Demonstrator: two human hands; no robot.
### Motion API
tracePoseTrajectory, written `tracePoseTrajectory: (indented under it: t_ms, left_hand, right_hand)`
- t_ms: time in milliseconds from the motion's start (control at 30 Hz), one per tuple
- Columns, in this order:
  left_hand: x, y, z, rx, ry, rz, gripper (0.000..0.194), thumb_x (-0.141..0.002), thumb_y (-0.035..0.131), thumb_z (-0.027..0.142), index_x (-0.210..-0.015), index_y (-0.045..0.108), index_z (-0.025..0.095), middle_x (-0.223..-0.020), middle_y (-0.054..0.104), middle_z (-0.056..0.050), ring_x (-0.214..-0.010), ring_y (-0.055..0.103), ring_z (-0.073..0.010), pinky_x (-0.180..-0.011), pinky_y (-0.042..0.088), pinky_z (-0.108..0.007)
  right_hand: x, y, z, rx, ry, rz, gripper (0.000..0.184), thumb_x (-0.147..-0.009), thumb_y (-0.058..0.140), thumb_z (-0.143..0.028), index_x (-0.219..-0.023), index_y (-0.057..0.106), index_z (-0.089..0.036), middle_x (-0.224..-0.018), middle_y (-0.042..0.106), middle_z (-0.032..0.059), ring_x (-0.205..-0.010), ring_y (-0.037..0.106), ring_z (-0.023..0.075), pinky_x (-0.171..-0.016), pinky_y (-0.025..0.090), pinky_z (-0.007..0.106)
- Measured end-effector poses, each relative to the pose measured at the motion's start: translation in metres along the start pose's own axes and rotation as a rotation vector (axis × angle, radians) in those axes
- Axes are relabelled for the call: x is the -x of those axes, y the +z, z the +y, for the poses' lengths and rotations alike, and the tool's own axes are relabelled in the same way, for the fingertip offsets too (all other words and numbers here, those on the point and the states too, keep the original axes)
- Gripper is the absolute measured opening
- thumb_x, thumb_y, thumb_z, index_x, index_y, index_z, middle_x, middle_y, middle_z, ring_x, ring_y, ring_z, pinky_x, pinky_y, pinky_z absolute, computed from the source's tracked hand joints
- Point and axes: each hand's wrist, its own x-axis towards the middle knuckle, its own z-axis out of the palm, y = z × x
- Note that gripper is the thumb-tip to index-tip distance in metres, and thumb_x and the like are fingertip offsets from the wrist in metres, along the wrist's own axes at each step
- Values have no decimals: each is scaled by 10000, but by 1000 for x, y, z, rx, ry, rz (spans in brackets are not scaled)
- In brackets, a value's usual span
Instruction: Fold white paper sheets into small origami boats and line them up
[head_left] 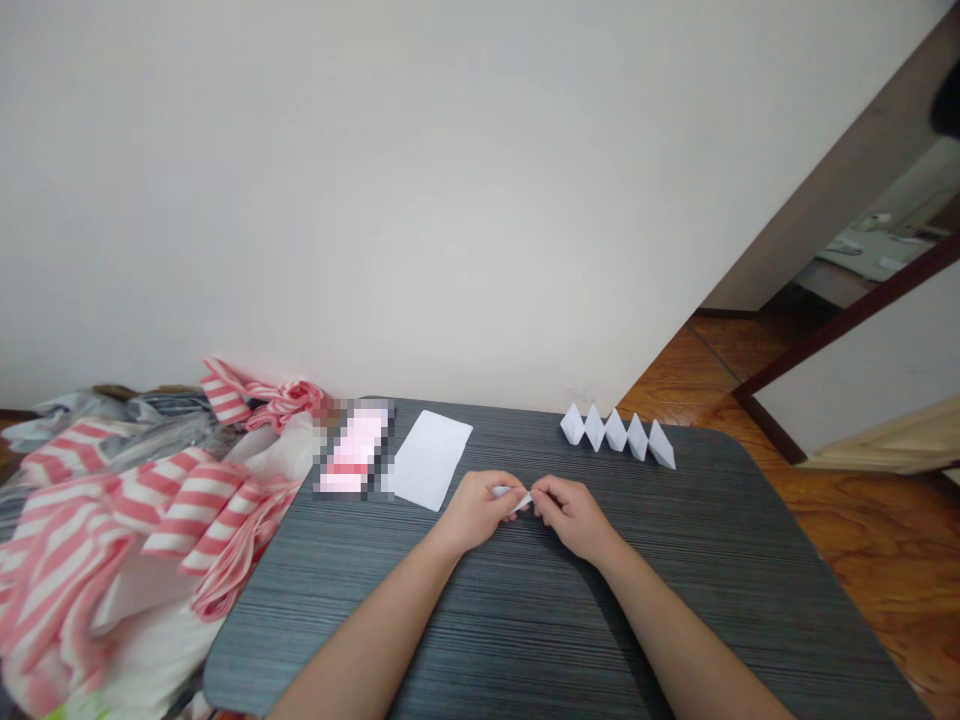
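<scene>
Over the middle of the dark table, my left hand [484,508] is closed around a small piece of folded white paper [520,502]. The fingers of my right hand [568,513] pinch the paper's right tip. Most of the paper is hidden by my fingers. Beyond my left hand lies a stack or sheet of flat white paper [433,460]; I cannot tell how many sheets. Past my right hand, several folded white paper pieces [616,432] with pointed ends stand side by side in a row near the far edge.
The dark wood-grain table [525,640] meets a pale wall [450,200]. A blurred-out pink rectangle [355,445] lies at the table's far left. Pink-and-white striped cloth [172,510] is heaped beside the left edge. Wooden floor [892,510] and a doorway are on the right.
</scene>
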Motion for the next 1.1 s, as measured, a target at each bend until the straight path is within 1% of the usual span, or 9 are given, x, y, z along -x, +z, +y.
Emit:
tracePoseTrajectory:
  t_ms: [167, 233, 333, 400, 467, 567, 833, 967, 1100]
  left_hand:
    - [0, 0, -2, 1, -10, -12, 275, -808, 509, 370, -782, 657, 139, -668, 640, -44, -578, 579, -128, -547, 447, -224]
    - [-1, 0, -3, 34, -34, 6, 274, -802, 521, 385, -861, 638, 145, -700, 645, -45, -575, 586, -129, -538, 453, -227]
    - [-2, 0, -5, 117, -63, 42, 311, -799, 530, 384, -1011, 568, 159, -757, 653, -43, -557, 589, -125, -517, 460, -229]
    - [-3, -1, -5, 150, -59, 31, 291, -808, 518, 385, -981, 559, 155, -780, 658, -51, -555, 587, -120, -519, 462, -228]
    - [-3, -2, -5, 153, -49, 8, 270, -820, 499, 395, -892, 572, 145, -786, 661, -60, -559, 584, -116, -526, 460, -226]
    - [-3, -4, -4, 137, -49, 1, 279, -827, 489, 400, -824, 582, 137, -772, 660, -60, -563, 577, -112, -531, 454, -221]
    - [-2, -3, -2, 124, -58, -5, 286, -821, 495, 400, -811, 606, 137, -750, 662, -52, -571, 580, -116, -535, 446, -222]
    - [-3, -1, -3, 135, -58, 8, 290, -812, 508, 409, -799, 605, 136, -726, 658, -43, -553, 573, -109, -526, 439, -217]
    - [-4, -1, -4, 187, -67, 34, 296, -804, 522, 423, -838, 581, 134, -710, 656, -39, -532, 569, -104, -516, 439, -214]
  right_hand:
    - [0, 1, 1, 20, 3, -1, 206, -868, 462, -203, -686, 555, -179, -608, 559, -13, -568, 515, 116, -556, 366, 217]
    - [0, 1, 3, 9, 28, 20, 217, -874, 453, -217, -679, 541, -181, -581, 542, -20, -543, 501, 114, -540, 361, 217]
    - [1, 0, 6, -32, 78, 76, 230, -886, 437, -245, -685, 529, -183, -555, 524, -26, -507, 486, 111, -515, 359, 218]
    - [2, -1, 8, -61, 107, 119, 231, -890, 432, -263, -697, 531, -183, -554, 521, -26, -495, 483, 111, -503, 359, 219]
    - [2, -1, 9, -81, 120, 149, 236, -892, 432, -279, -702, 532, -181, -553, 519, -24, -492, 482, 112, -499, 363, 220]
    - [3, -2, 10, -101, 119, 147, 244, -891, 436, -292, -695, 529, -181, -549, 517, -23, -493, 484, 113, -502, 369, 222]
    - [2, -2, 11, -113, 101, 75, 233, -883, 446, -286, -704, 550, -179, -591, 550, -12, -513, 506, 114, -518, 388, 223]
    - [3, -2, 11, -124, 120, 91, 241, -881, 449, -292, -685, 534, -181, -577, 552, -15, -500, 498, 111, -514, 388, 222]
    - [4, -2, 11, -168, 143, 139, 243, -886, 444, -305, -690, 520, -182, -553, 527, -21, -496, 486, 112, -513, 385, 224]
